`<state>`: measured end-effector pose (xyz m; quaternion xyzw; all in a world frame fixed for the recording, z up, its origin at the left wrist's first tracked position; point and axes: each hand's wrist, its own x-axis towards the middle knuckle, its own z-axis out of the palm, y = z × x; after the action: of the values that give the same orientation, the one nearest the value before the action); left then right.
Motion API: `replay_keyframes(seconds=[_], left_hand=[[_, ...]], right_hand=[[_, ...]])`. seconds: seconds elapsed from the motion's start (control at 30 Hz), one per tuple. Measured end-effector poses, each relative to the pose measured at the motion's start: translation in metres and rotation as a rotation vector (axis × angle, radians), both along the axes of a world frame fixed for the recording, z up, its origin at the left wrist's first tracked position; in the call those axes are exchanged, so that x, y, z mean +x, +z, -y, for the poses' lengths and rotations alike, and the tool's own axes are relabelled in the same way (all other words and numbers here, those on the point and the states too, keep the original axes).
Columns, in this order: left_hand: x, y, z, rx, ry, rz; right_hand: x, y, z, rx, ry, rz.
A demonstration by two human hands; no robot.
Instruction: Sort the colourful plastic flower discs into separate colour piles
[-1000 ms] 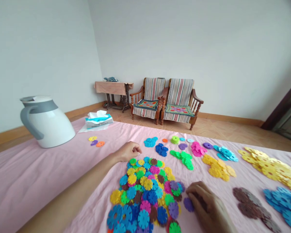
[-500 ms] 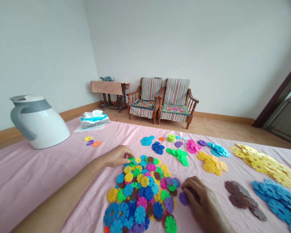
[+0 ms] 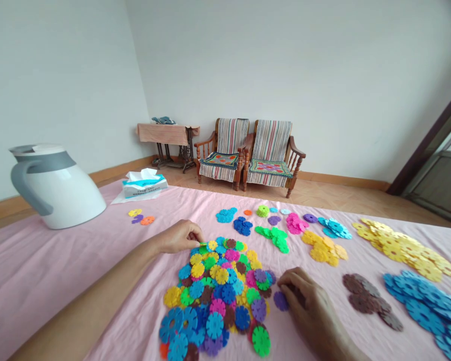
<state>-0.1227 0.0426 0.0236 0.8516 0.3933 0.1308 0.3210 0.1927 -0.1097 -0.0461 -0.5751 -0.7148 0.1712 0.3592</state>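
Slotted plastic snowflake discs in many colours lie in a mixed pile (image 3: 216, 296) on the pink cloth in front of me. My left hand (image 3: 180, 235) is at the pile's far left corner, thumb and forefinger pinched on the edge of a yellow-green snowflake disc (image 3: 203, 244), mostly hidden. To the right of the pile, my right hand (image 3: 310, 308) rests on the cloth, fingers loosely bent, thumb a little apart from them. A single purple disc (image 3: 281, 301) lies flat by its thumb. Nothing shows between those fingers.
Discs sorted by colour lie beyond and right: green (image 3: 274, 238), pink (image 3: 296, 223), orange-yellow (image 3: 323, 249), yellow (image 3: 402, 248), brown (image 3: 366, 296), blue (image 3: 424, 303). A white jug (image 3: 69, 193) and tissue box (image 3: 145, 185) stand at left. Two wooden chairs (image 3: 270, 150) are behind.
My left fingers have closed into a pinch at the pile's corner. My right hand and the purple disc keep their places. The whole view has shifted slightly.
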Motion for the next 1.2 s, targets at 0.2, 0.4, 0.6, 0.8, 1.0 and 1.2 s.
replay_keyframes(seconds=[0.2,0.4,0.6,0.8,1.0,1.2], left_hand=[[0.006,0.007,0.001,0.043,0.102,0.037],[0.022,0.001,0.006,-0.084,0.099,0.222],[0.056,-0.005,0.035,-0.234,0.081,0.399],[0.083,-0.005,0.067,-0.096,0.058,0.397],[0.090,-0.009,0.083,-0.157,0.047,0.390],[0.087,-0.013,0.072,-0.098,0.088,0.426]], right_hand=[[-0.002,0.001,0.001,-0.005,0.001,-0.012],[-0.003,0.002,0.000,-0.011,-0.003,-0.017],[-0.004,0.003,0.002,0.012,-0.018,0.003],[-0.020,0.019,0.009,0.058,0.040,-0.046],[-0.051,0.029,0.007,-0.083,0.051,-0.319],[-0.049,0.021,-0.011,-0.124,0.015,-0.409]])
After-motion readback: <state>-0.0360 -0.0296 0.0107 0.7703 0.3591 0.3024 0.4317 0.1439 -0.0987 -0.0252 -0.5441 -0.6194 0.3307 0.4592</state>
